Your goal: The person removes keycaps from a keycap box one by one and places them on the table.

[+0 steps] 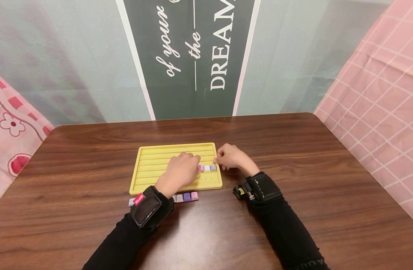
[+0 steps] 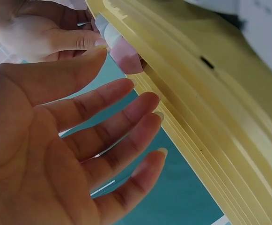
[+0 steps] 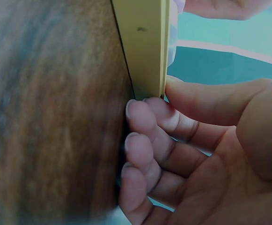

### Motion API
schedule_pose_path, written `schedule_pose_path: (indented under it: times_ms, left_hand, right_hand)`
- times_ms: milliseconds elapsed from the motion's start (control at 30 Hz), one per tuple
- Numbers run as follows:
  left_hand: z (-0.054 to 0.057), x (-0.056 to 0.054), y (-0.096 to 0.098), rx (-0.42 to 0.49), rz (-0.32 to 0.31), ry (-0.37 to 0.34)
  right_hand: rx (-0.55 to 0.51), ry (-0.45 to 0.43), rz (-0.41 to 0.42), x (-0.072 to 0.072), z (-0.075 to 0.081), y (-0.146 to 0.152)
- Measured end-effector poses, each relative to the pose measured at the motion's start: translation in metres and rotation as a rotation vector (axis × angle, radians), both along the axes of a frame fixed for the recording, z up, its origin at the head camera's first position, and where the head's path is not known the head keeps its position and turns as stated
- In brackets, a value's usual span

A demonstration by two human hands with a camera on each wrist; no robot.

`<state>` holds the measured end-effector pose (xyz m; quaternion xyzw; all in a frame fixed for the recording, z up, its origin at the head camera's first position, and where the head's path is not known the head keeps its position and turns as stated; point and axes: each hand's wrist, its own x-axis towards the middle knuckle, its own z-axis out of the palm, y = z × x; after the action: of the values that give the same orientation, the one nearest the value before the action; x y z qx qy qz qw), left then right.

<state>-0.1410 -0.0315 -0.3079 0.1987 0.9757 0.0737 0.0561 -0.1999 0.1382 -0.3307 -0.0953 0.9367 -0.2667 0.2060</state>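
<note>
A yellow ridged tray (image 1: 156, 162) lies on the table. One of its rows holds a pink keycap (image 1: 201, 168), a white keycap (image 1: 207, 168) and a grey keycap (image 1: 213, 168) side by side near the right end. My left hand (image 1: 183, 168) is over the tray beside the pink keycap; in the left wrist view its fingers (image 2: 117, 122) are spread and loosely bent, with the thumb tip close to that keycap. At the tray's right rim, my right hand (image 1: 231, 156) pinches the edge, thumb on top and curled fingers (image 3: 143, 117) against the side.
In front of the tray lies a row of keycaps, among them a purple keycap (image 1: 187, 197), another pink keycap (image 1: 194, 195) and a light blue keycap (image 1: 131, 202); my left forearm hides part of it. The wooden table (image 1: 294, 157) meets a printed curtain (image 1: 277, 56) behind.
</note>
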Motion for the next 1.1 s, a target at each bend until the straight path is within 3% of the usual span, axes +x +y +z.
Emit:
schedule_pose_path:
  times_ms: [333, 833, 1100]
  left_hand:
    - [0.001, -0.005, 0.006, -0.031, 0.012, -0.059]
    - [0.000, -0.012, 0.015, -0.145, 0.016, -0.057]
    - [-0.002, -0.014, 0.016, -0.163, 0.025, -0.041]
  right_hand:
    - [-0.008, 0.007, 0.012, 0.000, 0.001, 0.001]
    - [-0.013, 0.019, 0.026, -0.001, 0.000, 0.001]
    - [-0.009, 0.014, 0.025, -0.002, 0.000, 0.001]
